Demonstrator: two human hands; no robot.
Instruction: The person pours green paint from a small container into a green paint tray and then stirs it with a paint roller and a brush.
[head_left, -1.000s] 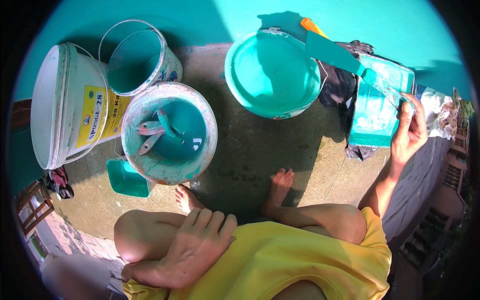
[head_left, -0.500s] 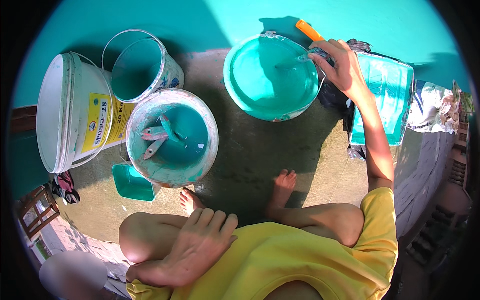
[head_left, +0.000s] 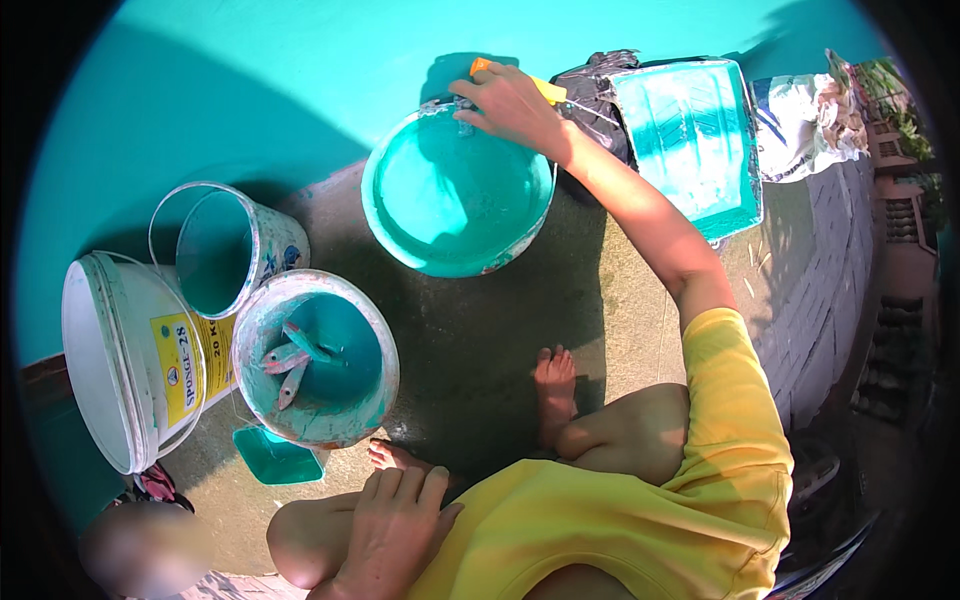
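Note:
My right hand (head_left: 510,105) reaches over the far rim of the paint bucket (head_left: 430,220), which is full of turquoise paint. Its fingers are closed on the scraper's crusty handle (head_left: 464,126); the blade is hidden. An orange-yellow handle (head_left: 548,88) shows just behind the hand. Low in the view, my left hand (head_left: 395,520) rests on my leg, fingers loosely bent, slightly apart, holding nothing visible. At its upper left, a stained bucket (head_left: 365,400) holds turquoise liquid and several slim pale tools (head_left: 290,382).
A turquoise-coated tray (head_left: 685,130) sits on black plastic (head_left: 585,100) at right, beside a crumpled white sack (head_left: 795,120). Along the left lie a tipped pail (head_left: 110,370), a smaller bucket (head_left: 210,250) and a green container (head_left: 275,460). The turquoise wall (head_left: 230,110) rises behind.
My right hand has brought the scraper from above the tray leftward to the paint bucket's far rim, and its blade has gone out of sight. The whole view has shifted.

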